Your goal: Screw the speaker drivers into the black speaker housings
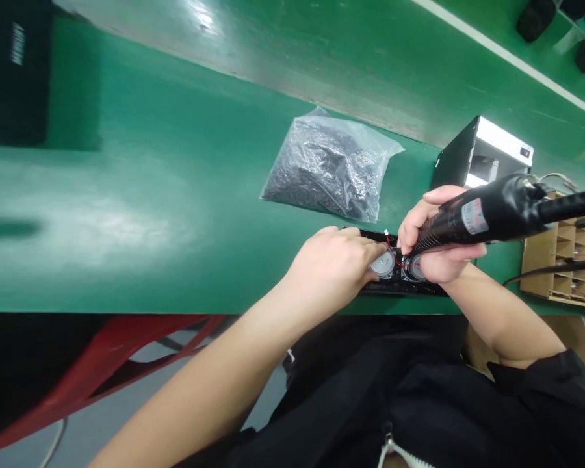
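Observation:
My right hand point(441, 240) is wrapped round a black electric screwdriver point(487, 211), which slants down to the left, its cord leaving at the right. Its tip is over a long black housing point(370, 235) at the table's front edge; the exact contact point is hidden. Two round silver speakers point(383, 265) sit in the housing, the right one partly covered by my right hand. My left hand point(329, 266) grips the left speaker, fingers at its far side and thumb at its near side. Thin red wires point(403, 264) with a small white connector point(386, 233) lie across the speakers.
A clear plastic bag point(329, 162) full of small dark pieces lies beyond my hands. At the right stand a black-and-white box-shaped device point(458, 153) and a divided cardboard box point(541, 260). A black object point(14, 78) is at the far left, and a red chair point(78, 370) below.

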A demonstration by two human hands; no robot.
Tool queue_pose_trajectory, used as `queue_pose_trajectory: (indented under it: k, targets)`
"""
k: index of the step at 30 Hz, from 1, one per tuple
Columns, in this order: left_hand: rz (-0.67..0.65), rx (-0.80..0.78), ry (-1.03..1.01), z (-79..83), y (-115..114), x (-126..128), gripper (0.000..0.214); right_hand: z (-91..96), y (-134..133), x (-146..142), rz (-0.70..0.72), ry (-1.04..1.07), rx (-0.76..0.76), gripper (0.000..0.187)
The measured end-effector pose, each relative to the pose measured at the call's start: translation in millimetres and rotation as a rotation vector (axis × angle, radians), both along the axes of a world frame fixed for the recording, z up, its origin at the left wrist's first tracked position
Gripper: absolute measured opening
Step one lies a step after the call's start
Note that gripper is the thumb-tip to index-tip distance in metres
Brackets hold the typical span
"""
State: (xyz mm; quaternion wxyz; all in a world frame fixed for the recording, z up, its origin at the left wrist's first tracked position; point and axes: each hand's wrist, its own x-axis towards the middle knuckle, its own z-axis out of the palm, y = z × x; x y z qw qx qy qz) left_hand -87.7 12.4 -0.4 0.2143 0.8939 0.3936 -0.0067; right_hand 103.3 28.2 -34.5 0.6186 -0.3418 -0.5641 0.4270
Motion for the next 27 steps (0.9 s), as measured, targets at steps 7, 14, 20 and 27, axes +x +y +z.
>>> queue_pose_trajectory:
  k: [7,14,20,27]
  targets:
    - [0.001,-0.007,0.058,6.7,3,6,0.022,4.9,-2,-4,0.055,0.048,0.076,0.074]
    - [0.009,-0.025,0.104,7.9,2,7,0.026,2.1,-3,-8,0.059,0.071,0.138,0.06]
    - [0.005,-0.032,0.073,1.3,-1,3,0.041,32.0,-9,5,-0.006,0.054,0.073,0.038]
    - [0.033,-0.008,0.04,-11.0,-5,-4,0.046,106.4,-18,85,-0.348,0.189,0.275,0.051]
